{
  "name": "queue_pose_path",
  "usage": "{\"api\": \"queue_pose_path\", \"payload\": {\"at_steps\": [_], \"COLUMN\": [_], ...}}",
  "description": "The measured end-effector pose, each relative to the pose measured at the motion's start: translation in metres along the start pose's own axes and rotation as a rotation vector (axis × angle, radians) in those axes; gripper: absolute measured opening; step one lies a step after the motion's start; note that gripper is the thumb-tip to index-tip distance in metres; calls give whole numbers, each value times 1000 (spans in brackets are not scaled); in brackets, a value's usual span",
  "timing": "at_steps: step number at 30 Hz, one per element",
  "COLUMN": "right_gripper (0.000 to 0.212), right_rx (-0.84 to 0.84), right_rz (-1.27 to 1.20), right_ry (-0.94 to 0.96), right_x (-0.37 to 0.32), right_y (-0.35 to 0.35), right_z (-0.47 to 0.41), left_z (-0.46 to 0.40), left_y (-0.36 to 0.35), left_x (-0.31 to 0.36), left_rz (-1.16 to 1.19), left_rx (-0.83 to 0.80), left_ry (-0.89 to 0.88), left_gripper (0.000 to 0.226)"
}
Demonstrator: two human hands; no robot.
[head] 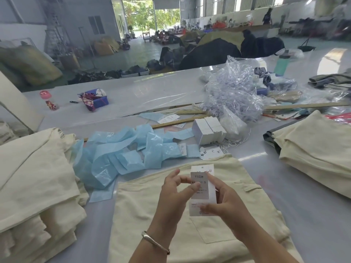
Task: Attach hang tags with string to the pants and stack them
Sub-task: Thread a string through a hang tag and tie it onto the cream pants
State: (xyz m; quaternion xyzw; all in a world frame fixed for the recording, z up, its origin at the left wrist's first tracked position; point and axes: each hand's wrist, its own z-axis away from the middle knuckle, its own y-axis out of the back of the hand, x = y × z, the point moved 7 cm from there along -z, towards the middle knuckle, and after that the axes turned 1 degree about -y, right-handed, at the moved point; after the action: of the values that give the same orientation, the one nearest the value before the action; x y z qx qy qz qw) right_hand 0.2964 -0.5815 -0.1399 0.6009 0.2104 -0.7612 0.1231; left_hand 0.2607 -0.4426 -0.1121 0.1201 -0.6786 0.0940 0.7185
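Tag (202, 188) held upright over pants (152, 205) on table (296, 215). R hand (226, 202) grips its right edge & bottom; L hand (175, 190) pinches its left edge w/ thumb. Pants stacks (38, 183) left, (313, 149) right.

Both hands hold a white hang tag (202, 190) upright above cream pants (152, 211) spread on the table (284, 186). The left hand (175, 192) pinches its edge; the right hand (226, 202) grips its lower part. Folded cream stacks (34, 179) flank them.
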Motion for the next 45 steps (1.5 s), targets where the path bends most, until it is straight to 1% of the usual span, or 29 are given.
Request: {"api": "queue_pose_path", "payload": {"at_steps": [2,4,8,13,18,19,20,22,23,24,27,28,30,32,33,37,39,41,43,45], "right_gripper": [90,88,87,87,86,87,89,93,95,97,97,94,87,74,69,60,58,55,47,36], "right_rx": [-51,-77,-67,-78,-48,-46,-46,-47,-49,-51,-23,-13,-13,-2,20,176,237,295,343,385], "right_rz": [-6,9,9,-30,54,71,81,75,73,77,57,1,-195,-378,-416,-394,-421,-443,-420,-390], "right_ry": [21,42,68,106,152,154,157,174,181,183,154,145,122,89,71,17,11,4,8,27], "right_x": [-4,-8,-13,-19,-22,-22,-22,-22,-22,-22,-19,-18,-18,-20,-20,-18,-20,-20,-20,-19], "right_y": [-6,-8,-3,-5,-7,-6,-6,-4,-3,-1,6,9,15,20,24,42,50,60,69,77], "right_z": [2,2,4,9,12,12,12,12,13,13,14,13,8,2,-1,-13,-19,-24,-28,-32], "left_z": [-2,-2,-2,-1,8,11,13,13,13,13,13,13,11,8,6,0,-6,-13,-20,-27], "left_y": [-2,-4,-8,-12,-19,-20,-20,-20,-20,-19,-23,-24,-29,-34,-37,-49,-55,-60,-67,-73], "left_x": [1,3,5,-4,-2,-1,-1,-4,-5,-4,-2,-3,-5,-7,-9,-13,-15,-17,-20,-27], "left_rz": [-100,-138,-147,-142,-173,-167,-161,-102,-59,-19,130,171,200,196,200,227,220,196,176,159], "left_rx": [36,55,70,103,147,150,144,116,104,95,63,53,35,7,-8,-57,-85,-121,-166,-189], "left_ry": [-30,-55,-69,-70,-162,-171,-163,-103,-79,-72,-70,-56,-26,-9,-2,24,35,33,39,64], "left_gripper": [13,14,33,41,50,56,66,97,106,108,99,96,91,84,80,67,59,45,29,22]}}
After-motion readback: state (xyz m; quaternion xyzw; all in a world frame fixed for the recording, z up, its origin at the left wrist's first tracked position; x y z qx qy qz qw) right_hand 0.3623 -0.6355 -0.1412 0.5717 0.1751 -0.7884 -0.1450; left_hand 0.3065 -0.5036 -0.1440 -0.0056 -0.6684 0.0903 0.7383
